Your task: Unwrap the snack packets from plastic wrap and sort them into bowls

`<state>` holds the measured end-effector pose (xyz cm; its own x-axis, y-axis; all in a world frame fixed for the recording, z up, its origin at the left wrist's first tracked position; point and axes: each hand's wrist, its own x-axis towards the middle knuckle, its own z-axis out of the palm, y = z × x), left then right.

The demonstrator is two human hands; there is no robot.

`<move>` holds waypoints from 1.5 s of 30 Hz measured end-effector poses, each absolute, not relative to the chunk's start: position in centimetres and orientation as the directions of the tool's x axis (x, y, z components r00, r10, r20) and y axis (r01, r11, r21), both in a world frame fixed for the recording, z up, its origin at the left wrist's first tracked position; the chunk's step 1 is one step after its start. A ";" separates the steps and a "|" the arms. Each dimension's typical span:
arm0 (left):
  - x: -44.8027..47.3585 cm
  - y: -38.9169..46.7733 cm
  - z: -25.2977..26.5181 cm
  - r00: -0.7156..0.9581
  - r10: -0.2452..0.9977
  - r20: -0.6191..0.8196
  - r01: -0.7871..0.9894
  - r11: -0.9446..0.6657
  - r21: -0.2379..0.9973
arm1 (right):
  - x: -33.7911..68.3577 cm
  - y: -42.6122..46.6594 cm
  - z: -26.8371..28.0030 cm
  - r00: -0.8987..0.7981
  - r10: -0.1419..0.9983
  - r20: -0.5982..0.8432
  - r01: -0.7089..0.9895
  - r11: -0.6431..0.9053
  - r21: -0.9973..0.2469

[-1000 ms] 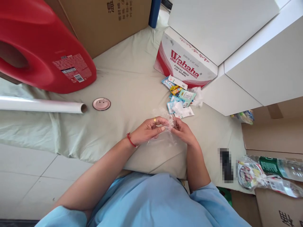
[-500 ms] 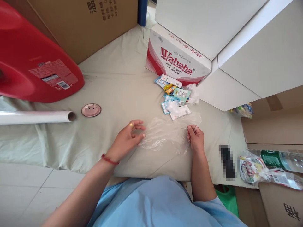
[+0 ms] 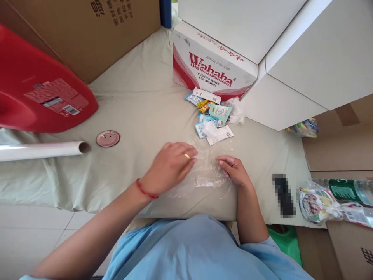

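Note:
A thin clear plastic bag (image 3: 208,179) lies crumpled on the cloth-covered surface in front of me. My left hand (image 3: 176,163), with a ring on one finger, is over the bag's left part. Its fingers are bent, with a gap to the thumb, and nothing shows held between them. At the bag's right edge, my right hand (image 3: 233,169) has thumb and fingers closed on the film. Just beyond the bag is a pile of small packets (image 3: 214,116), blue, yellow, green and white. A crumpled white piece (image 3: 210,128) rests on the nearest packets.
Behind the packets stands a Wahaha carton (image 3: 215,64) beside white cabinet panels (image 3: 317,58). To the left are a red jug (image 3: 43,85), a white tube (image 3: 43,150) and a round pink badge (image 3: 108,138). A bottle (image 3: 344,191) and a wrapped packet (image 3: 317,204) lie at right.
My left hand has moved right, from the bag's left edge to over it. The bag looks more bunched. My right hand stays near its right edge, shifted slightly left.

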<state>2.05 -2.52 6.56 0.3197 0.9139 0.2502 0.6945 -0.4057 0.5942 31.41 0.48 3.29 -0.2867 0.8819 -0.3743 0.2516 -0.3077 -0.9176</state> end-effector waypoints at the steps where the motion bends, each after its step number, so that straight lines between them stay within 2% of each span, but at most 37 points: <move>1: 2.8 -2.1 5.9 0.430 0.877 0.216 0.665 -0.469 0.581 | 31.5 0.6 3.3 -0.244 0.894 -0.376 0.222 -0.326 -0.919; 3: 3.5 -1.5 4.1 0.480 0.871 0.105 0.709 -0.455 0.539 | 31.7 0.9 3.4 -0.115 0.921 -0.372 0.142 -0.356 -0.924; 6: 2.9 -1.3 1.7 0.394 0.919 0.011 0.825 -0.359 0.436 | 32.3 1.6 3.6 0.087 0.929 -0.359 -0.007 -0.360 -0.933; 9: 2.1 -1.4 0.7 0.329 0.944 0.021 0.874 -0.313 0.372 | 33.0 1.4 4.2 0.093 0.917 -0.387 -0.103 -0.378 -0.920; 11: 2.1 -1.5 0.7 0.312 0.950 0.020 0.885 -0.298 0.358 | 33.5 0.6 5.1 -0.016 0.905 -0.425 -0.075 -0.425 -0.902; 14: 2.5 -1.5 1.0 0.304 0.953 0.000 0.893 -0.285 0.347 | 34.6 -1.4 6.8 -0.150 0.853 -0.500 0.056 -0.497 -0.866; 18: 2.6 -1.5 1.1 0.333 0.943 -0.018 0.887 -0.306 0.344 | 37.6 -3.7 8.4 -0.121 0.825 -0.552 0.114 -0.541 -0.833; 20: 2.4 -1.5 1.0 0.368 0.929 -0.034 0.877 -0.334 0.346 | 39.4 -4.1 8.5 -0.068 0.828 -0.556 0.202 -0.535 -0.821; 22: 2.2 -1.5 1.0 0.398 0.916 -0.056 0.866 -0.355 0.351 | 41.0 -3.9 8.4 0.027 0.853 -0.521 0.383 -0.491 -0.783; 24: 2.0 -1.4 1.0 0.413 0.908 -0.070 0.859 -0.362 0.361 | 41.8 -3.1 8.6 0.123 0.903 -0.413 0.542 -0.410 -0.734; 26: 1.8 -1.5 1.0 0.430 0.899 -0.081 0.849 -0.373 0.373 | 41.3 -1.6 9.2 0.151 0.946 -0.288 0.601 -0.319 -0.733; 29: 1.3 -2.1 0.9 0.464 0.881 -0.095 0.832 -0.397 0.387 | 38.1 1.5 10.1 0.062 0.984 -0.166 0.601 -0.170 -0.781; 32: 1.0 -3.1 0.8 0.456 0.887 -0.074 0.828 -0.393 0.399 | 33.1 5.6 9.7 -0.073 0.996 -0.055 0.633 0.004 -0.774; 34: 1.0 -3.7 0.7 0.424 0.905 -0.044 0.832 -0.370 0.414 | 29.5 8.2 8.8 -0.138 0.988 0.074 0.684 0.149 -0.714; 36: 1.1 -4.1 0.6 0.392 0.920 -0.006 0.831 -0.351 0.432 | 26.4 10.3 7.6 -0.178 0.974 0.142 0.771 0.228 -0.594; 41: 1.2 -4.2 0.4 0.366 0.927 0.080 0.815 -0.361 0.453 | 23.2 11.8 5.8 -0.288 0.957 -0.019 0.931 0.275 -0.241; 45: 1.1 -4.1 0.3 0.372 0.924 0.092 0.809 -0.371 0.456 | 25.8 11.5 5.0 -0.145 0.989 0.009 0.977 0.144 -0.156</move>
<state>1.13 -4.07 0.29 0.3720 0.9237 0.0918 0.8088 -0.3710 0.4563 25.82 11.49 5.05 -0.1448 0.9894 0.0092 0.9771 0.1445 -0.1563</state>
